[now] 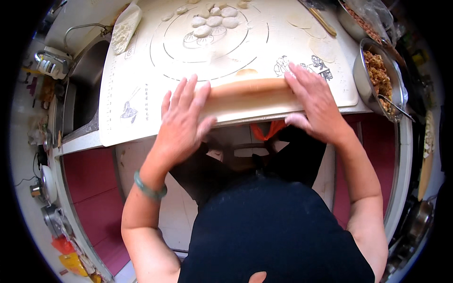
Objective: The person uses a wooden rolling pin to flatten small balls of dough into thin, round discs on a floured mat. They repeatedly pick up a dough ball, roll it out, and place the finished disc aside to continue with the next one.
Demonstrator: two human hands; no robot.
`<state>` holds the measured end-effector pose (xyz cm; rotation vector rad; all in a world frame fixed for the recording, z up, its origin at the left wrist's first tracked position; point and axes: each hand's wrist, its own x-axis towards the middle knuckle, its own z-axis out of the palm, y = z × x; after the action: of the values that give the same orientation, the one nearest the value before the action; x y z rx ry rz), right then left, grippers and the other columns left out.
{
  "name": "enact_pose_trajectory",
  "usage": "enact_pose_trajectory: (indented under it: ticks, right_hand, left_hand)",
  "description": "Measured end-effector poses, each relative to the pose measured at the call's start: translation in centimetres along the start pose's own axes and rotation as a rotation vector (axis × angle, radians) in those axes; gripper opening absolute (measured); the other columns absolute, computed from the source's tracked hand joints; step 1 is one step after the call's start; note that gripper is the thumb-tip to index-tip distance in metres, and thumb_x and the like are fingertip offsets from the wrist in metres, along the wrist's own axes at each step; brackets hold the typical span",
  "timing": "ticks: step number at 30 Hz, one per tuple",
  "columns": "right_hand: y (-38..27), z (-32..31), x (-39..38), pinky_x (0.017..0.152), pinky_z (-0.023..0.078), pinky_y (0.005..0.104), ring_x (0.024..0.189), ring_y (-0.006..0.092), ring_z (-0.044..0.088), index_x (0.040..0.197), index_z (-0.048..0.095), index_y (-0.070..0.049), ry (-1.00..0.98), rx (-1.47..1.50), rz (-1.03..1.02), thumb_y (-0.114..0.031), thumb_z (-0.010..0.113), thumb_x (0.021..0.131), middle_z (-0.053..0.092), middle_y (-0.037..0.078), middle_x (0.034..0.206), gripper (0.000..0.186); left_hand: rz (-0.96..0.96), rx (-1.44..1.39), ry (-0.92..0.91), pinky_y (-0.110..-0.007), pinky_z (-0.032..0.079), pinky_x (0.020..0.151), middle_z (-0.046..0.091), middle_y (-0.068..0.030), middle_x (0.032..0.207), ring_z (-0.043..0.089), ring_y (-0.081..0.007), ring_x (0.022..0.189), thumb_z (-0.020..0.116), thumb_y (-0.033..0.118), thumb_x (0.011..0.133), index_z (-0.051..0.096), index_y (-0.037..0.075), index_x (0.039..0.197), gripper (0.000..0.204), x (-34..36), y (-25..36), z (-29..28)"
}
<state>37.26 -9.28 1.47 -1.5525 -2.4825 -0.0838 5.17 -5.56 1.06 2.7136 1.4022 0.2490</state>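
Rolling pin (pixel 247 89), wooden and pale brown, is seen lying crosswise at the near edge of the pastry mat (pixel 141 94), and every other place is given from it. The left hand (pixel 181 125) is laid flat on its left end, fingers spread and straight, nothing clasped; the right hand (pixel 314 101) is pressed open-palmed on its right end, likewise not closed around it. A thin edge of rolled dough (pixel 246 72) is seen just beyond the pin.

The mat, cream with printed circles and small line drawings, is spread over a white counter (pixel 78 144). Beyond the pin, near the middle of the circles, a cluster of small dough pieces (pixel 213 21) is gathered. Flattened wrappers (pixel 323 47) are laid beyond the pin's right end. Far beyond its left end a mound of flour (pixel 123 30) is seen on a scraper-like board.

To the left of the pin a steel sink (pixel 89 66) with a tap is set into the counter. To the right of the pin a steel bowl (pixel 363 80) is stood at the counter edge, filled with brown minced filling (pixel 377 73), a utensil resting in it; a second bowl (pixel 351 23) is placed beyond it.

Below the pin, red cabinet fronts (pixel 89 188) and pale floor tiles are visible. Low at the far left an orange and a yellow packet (pixel 71 259) are lying
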Motion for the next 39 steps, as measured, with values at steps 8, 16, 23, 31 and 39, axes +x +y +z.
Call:
enact_pose_trajectory:
  ticks: [8, 16, 23, 31, 39]
  right_hand:
    - [3.5, 1.2, 5.1, 0.116, 0.021, 0.0453, 0.141, 0.0325, 0.029, 0.147, 0.030, -0.004, -0.021, 0.174, 0.121, -0.049, 0.050, 0.091, 0.032, 0.019, 0.152, 0.074]
    - [2.1, 1.3, 2.2, 0.114, 0.023, 0.0451, 0.137, 0.0329, 0.034, 0.143, 0.038, -0.005, 0.056, 0.154, 0.061, -0.038, 0.063, 0.085, 0.039, 0.018, 0.146, 0.071]
    - [-1.5, 0.1, 5.6, 0.099, 0.039, 0.0435, 0.110, 0.0293, 0.055, 0.110, 0.063, -0.005, 0.278, 0.292, -0.041, -0.019, 0.069, 0.082, 0.060, 0.012, 0.116, 0.032]
    - [-3.0, 1.8, 8.5, 0.085, 0.047, 0.0382, 0.094, 0.0296, 0.058, 0.099, 0.064, -0.002, 0.119, 0.494, 0.193, -0.023, 0.065, 0.085, 0.060, 0.014, 0.098, 0.025]
    - [-2.4, 0.4, 10.5, 0.075, 0.047, 0.0293, 0.080, 0.0160, 0.058, 0.092, 0.061, 0.000, -0.169, 0.572, 0.324, -0.010, 0.067, 0.084, 0.058, 0.008, 0.087, 0.014]
  left_hand:
    - [-0.061, 0.031, 0.070, -0.050, 0.018, 0.115, 0.031, -0.0153, 0.153, 0.027, -0.0330, 0.142, 0.051, 0.037, 0.095, 0.035, 0.013, 0.147, 0.059, 5.4, -1.4, -0.6]
    - [0.040, -0.153, 0.242, -0.043, 0.042, 0.092, 0.060, -0.0124, 0.118, 0.056, -0.0307, 0.106, 0.069, 0.014, 0.081, 0.053, 0.010, 0.132, 0.053, 1.7, 0.4, -0.6]
    - [-0.114, -0.337, 0.381, -0.037, 0.048, 0.062, 0.062, -0.0107, 0.084, 0.060, -0.0264, 0.070, 0.069, 0.019, 0.085, 0.062, 0.007, 0.112, 0.030, 3.3, -1.4, 1.1]
    - [-0.457, -1.119, 0.527, -0.019, 0.037, 0.063, 0.051, 0.0041, 0.077, 0.043, -0.0046, 0.070, 0.056, 0.028, 0.099, 0.061, -0.001, 0.109, 0.031, 2.6, -2.7, 1.6]
    - [-0.446, -1.249, 0.653, -0.017, 0.027, 0.052, 0.045, 0.0059, 0.073, 0.034, -0.0017, 0.061, 0.051, 0.033, 0.101, 0.059, 0.001, 0.111, 0.034, 2.2, -2.6, 1.8]
